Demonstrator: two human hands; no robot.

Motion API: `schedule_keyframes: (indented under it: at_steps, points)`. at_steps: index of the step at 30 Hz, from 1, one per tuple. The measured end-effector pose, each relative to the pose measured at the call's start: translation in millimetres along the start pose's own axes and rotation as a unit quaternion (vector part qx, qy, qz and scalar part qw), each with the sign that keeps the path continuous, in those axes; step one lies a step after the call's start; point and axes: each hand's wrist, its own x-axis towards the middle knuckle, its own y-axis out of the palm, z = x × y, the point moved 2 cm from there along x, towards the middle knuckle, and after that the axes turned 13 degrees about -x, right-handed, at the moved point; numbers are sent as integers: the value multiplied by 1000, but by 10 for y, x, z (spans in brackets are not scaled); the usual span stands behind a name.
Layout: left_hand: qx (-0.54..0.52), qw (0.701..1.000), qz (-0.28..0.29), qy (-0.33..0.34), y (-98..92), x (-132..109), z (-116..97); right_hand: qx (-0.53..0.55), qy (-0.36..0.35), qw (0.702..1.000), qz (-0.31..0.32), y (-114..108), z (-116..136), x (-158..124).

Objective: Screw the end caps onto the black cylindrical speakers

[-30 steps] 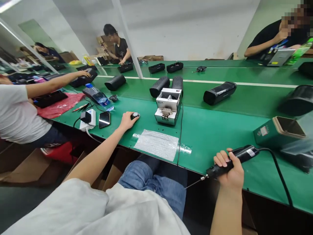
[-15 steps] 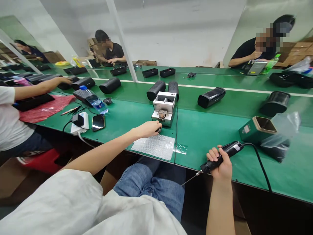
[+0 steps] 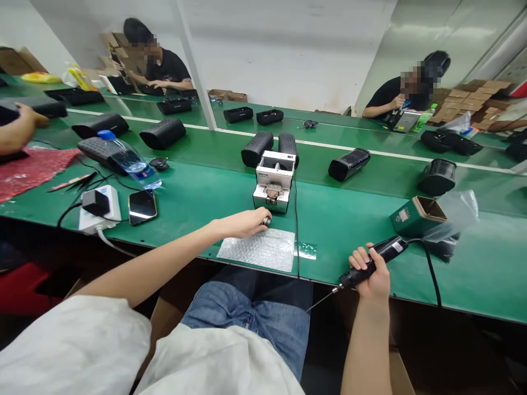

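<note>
A black screwdriver slants bit-down; a round part is handheld.

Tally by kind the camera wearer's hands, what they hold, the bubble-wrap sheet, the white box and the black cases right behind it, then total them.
Left hand and right hand: 2
Electric screwdriver: 1
Small round part: 1
Bubble-wrap sheet: 1
White box: 1
Black cases: 2
Total: 8

Phone face up. Just left of phone: white power strip, black adapter on it. Just beyond phone: clear blue-capped bottle. Farther left of phone: red bubble wrap. Well beyond phone, far right: stacked cardboard boxes, green bottle. Straight beyond phone: person in black.
</note>
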Motion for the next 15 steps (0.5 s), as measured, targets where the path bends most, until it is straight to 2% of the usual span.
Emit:
schedule_keyframes:
  at_steps: [3, 6, 9, 11, 13, 15]
  points:
    - [-45, 999, 26, 9, -39, -255, 65, 0, 0, 1000, -14, 12, 1, -2]
    - [-83, 996, -15, -10, -103, -450, 245, -5, 1, 999, -33, 29, 7, -9]
    - [-74, 987, -125, -63, -250, -731, 702, -8, 6, 999, -52, 52, 9, -28]
    - [-77, 945, -280, -152, -401, -976, 1138, -6, 12, 998, -61, 65, -2, -40]
    - [-57, 913, -350, -204, -526, -1196, 1542, -1, 15, 998, -65, 66, -22, -48]
    - [-35, 894, -381, -234, -610, -1377, 1839, 5, 18, 997, -72, 52, -44, -53]
